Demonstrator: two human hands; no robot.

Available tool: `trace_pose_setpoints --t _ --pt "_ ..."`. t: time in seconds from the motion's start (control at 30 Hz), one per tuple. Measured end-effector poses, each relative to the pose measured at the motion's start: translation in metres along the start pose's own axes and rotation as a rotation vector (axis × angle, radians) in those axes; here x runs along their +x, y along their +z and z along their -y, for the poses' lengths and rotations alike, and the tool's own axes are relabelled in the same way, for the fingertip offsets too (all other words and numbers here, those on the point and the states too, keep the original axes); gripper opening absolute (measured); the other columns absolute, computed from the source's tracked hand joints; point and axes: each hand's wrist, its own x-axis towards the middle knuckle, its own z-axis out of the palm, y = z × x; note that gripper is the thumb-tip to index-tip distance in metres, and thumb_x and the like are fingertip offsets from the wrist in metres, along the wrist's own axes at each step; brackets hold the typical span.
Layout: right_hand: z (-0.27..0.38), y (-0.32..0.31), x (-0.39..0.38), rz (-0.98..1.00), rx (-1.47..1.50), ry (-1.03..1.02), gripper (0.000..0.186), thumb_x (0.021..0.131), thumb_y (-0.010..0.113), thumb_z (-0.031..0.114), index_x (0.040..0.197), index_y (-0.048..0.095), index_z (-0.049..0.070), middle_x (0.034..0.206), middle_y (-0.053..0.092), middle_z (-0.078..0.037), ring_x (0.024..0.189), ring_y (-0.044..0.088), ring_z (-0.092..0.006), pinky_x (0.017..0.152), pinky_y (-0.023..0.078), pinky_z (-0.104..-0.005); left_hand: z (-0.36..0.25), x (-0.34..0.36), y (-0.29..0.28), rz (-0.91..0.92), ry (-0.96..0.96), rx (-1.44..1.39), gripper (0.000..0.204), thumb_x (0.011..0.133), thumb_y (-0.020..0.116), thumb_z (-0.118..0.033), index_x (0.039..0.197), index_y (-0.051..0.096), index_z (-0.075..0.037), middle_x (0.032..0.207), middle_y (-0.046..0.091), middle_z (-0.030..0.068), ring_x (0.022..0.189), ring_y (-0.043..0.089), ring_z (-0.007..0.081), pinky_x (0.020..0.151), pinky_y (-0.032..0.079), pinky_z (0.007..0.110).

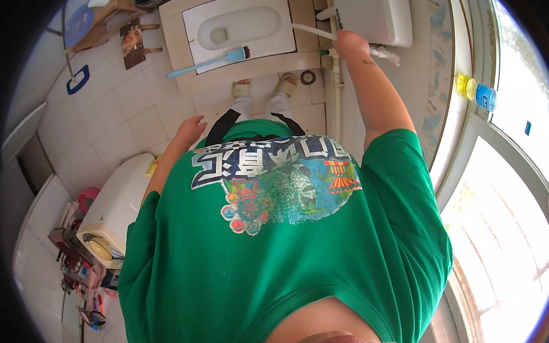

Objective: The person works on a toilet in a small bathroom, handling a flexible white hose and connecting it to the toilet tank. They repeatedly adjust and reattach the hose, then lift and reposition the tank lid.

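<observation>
My right hand (351,46) reaches out to the lower corner of a white cistern (382,18), fingers curled closed. What lies inside the fingers is hidden; a white pipe (312,31) runs from the hand toward a squat toilet (243,25). My left hand (191,130) hangs at my side, fingers apart and holding nothing. Across the near rim of the toilet lies a light blue toilet brush (215,63) with dark bristles, beyond the reach of either hand.
A small wooden stool (134,44) stands left of the tiled step (176,35). Beside my left arm is a white washing machine (119,196). Bottles (475,92), yellow and blue, stand on the window ledge at right. A floor drain (308,77) lies near my slippers (285,85).
</observation>
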Motion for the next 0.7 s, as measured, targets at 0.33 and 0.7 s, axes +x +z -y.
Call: trace_pose_setpoints --t 0.33,0.7 --pt "0.003 0.0 -0.021 -0.098 -0.059 -0.077 0.03 0.085 0.054 0.03 0.108 0.062 0.012 0.11 0.065 -0.008 0.106 0.06 -0.0255 0.087 0.048 -0.04 -0.007 0.005 -0.016 0.018 0.063 0.114 0.045 0.084 0.06 -0.03 0.121 0.058 -0.004 0.115 0.061 0.0202 0.108 0.059 0.0331 0.091 0.046 0.037" --pt "0.014 0.012 -0.03 -0.335 -0.213 -0.168 0.019 0.083 0.054 0.024 0.097 0.06 0.011 0.1 0.065 -0.006 0.1 0.06 -0.0245 0.089 0.041 -0.0393 -0.045 0.045 -0.039 0.004 0.144 0.04 0.048 0.085 0.06 -0.032 0.123 0.057 -0.003 0.116 0.062 0.0186 0.106 0.06 0.0285 0.09 0.047 0.035"
